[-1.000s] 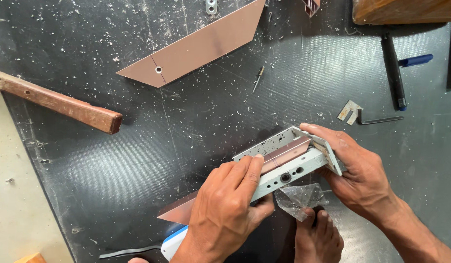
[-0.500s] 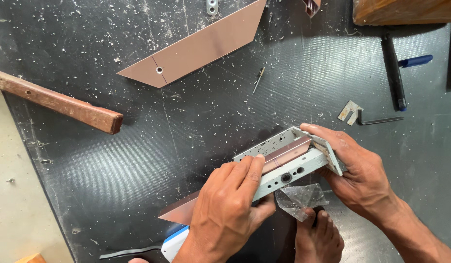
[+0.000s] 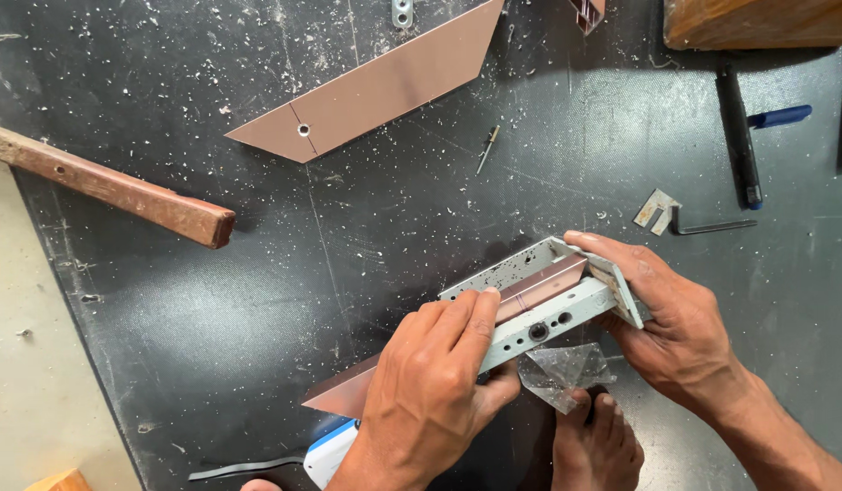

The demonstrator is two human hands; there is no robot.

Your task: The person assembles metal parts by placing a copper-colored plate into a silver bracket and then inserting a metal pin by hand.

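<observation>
Grey metal channel jig (image 3: 541, 305): lies slantwise on the black desk (image 3: 212, 300), low and right of centre; holes show in its near wall.
Contents of jig: copper-coloured aluminium strip (image 3: 539, 284) lies along the trough; its pointed lower end (image 3: 344, 393) juts out past the jig.
Left hand (image 3: 435, 391): grip pressed flat onto strip and jig top, thumb against the near wall; it hides the middle of the strip.
Right hand (image 3: 671, 318): grip wrapped round the jig's far end, fingers over the end plate; that end is mostly covered.
Second strip (image 3: 385, 86): same colour, one hole, lies apart at top; upper end cut off by the edge.
Wooden handle (image 3: 112, 186): left, head out of view.
Loose items: rivet (image 3: 486, 150), hex key (image 3: 712, 225), small bracket (image 3: 656, 209), black-and-blue tool (image 3: 744, 136).
Hard to make out: clear plastic scrap (image 3: 566, 368) beneath the jig; blue-and-white object (image 3: 330, 450), half hidden by the wrist.
Bare foot (image 3: 598, 441): below the desk edge.
</observation>
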